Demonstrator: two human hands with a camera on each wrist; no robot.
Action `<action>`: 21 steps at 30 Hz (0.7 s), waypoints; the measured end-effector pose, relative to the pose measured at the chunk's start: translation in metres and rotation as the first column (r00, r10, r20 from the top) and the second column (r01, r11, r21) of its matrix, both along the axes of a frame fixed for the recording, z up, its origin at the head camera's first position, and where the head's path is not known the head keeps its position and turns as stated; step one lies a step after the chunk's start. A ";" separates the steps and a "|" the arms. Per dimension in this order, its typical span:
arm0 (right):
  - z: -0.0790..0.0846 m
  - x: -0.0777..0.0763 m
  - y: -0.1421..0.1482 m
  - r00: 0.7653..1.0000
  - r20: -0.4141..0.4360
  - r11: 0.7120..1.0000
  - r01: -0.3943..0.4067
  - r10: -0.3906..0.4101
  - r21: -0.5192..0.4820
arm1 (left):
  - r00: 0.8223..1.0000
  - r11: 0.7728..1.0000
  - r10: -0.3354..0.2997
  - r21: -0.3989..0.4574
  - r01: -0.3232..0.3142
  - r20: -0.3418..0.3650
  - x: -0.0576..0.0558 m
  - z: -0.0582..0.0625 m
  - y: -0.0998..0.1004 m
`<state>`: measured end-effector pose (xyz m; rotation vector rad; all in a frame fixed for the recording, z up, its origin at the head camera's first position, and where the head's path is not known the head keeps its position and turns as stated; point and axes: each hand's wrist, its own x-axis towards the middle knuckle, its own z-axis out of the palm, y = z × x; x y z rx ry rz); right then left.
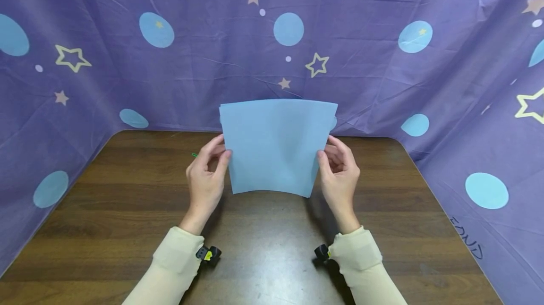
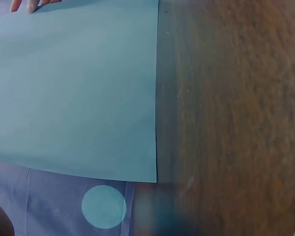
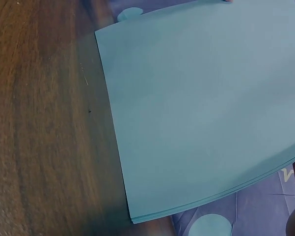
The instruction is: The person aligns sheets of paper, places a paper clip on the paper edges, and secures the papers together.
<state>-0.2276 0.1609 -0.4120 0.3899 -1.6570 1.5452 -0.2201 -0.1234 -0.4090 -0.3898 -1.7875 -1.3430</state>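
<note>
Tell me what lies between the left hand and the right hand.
Blue paper spans the gap from the left hand to the right hand, as the head view shows.

Head view bright, glare on tabletop (image 1: 264, 258); wrist views dimmer, hazy, softly blurred

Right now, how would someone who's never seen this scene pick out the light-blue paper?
Find the brown wooden table in front of the purple backdrop. In the middle of the head view, both hands hold the light-blue paper by opposite sides. It is four-cornered and slightly bowed, unlike the round blue dots printed on the backdrop.
</note>
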 end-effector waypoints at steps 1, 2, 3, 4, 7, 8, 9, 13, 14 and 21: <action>0.000 0.000 0.000 1.000 -0.004 1.000 0.003 -0.003 -0.002 | 1.000 1.000 0.004 -0.002 -0.004 -0.006 0.000 0.000 0.000; 0.000 0.000 -0.001 1.000 -0.008 1.000 0.009 -0.009 -0.002 | 1.000 1.000 0.011 -0.006 -0.011 -0.014 0.000 0.000 0.000; 0.000 0.000 -0.001 1.000 -0.012 1.000 0.014 -0.014 -0.002 | 1.000 1.000 0.016 -0.007 -0.016 -0.022 0.000 0.000 0.001; 0.000 0.000 -0.001 1.000 -0.016 1.000 0.020 -0.020 0.000 | 0.999 1.000 0.020 -0.008 -0.021 -0.030 0.000 0.000 0.001; 0.001 0.000 -0.002 0.999 -0.028 1.000 0.023 -0.023 0.002 | 0.999 1.000 0.020 0.003 -0.020 -0.048 0.000 0.001 0.003; 0.001 0.000 -0.002 0.999 -0.031 1.000 0.022 -0.021 0.003 | 0.999 1.000 0.020 0.012 -0.020 -0.051 0.000 0.002 0.003; 0.002 0.000 -0.003 0.999 -0.035 1.000 0.017 -0.017 0.002 | 0.998 1.000 0.020 0.023 -0.018 -0.052 0.001 0.002 0.003; 0.005 0.002 -0.003 0.999 -0.047 1.000 0.006 -0.006 -0.003 | 0.999 0.998 0.017 0.061 -0.014 -0.049 0.002 0.006 0.004; 0.006 0.002 -0.003 0.999 -0.048 1.000 0.005 -0.005 -0.006 | 0.999 0.998 0.017 0.067 -0.014 -0.049 0.002 0.007 0.004; 0.009 0.003 -0.002 0.999 -0.038 1.000 0.013 -0.014 -0.025 | 0.999 0.997 0.001 0.082 0.002 -0.044 0.004 0.011 0.004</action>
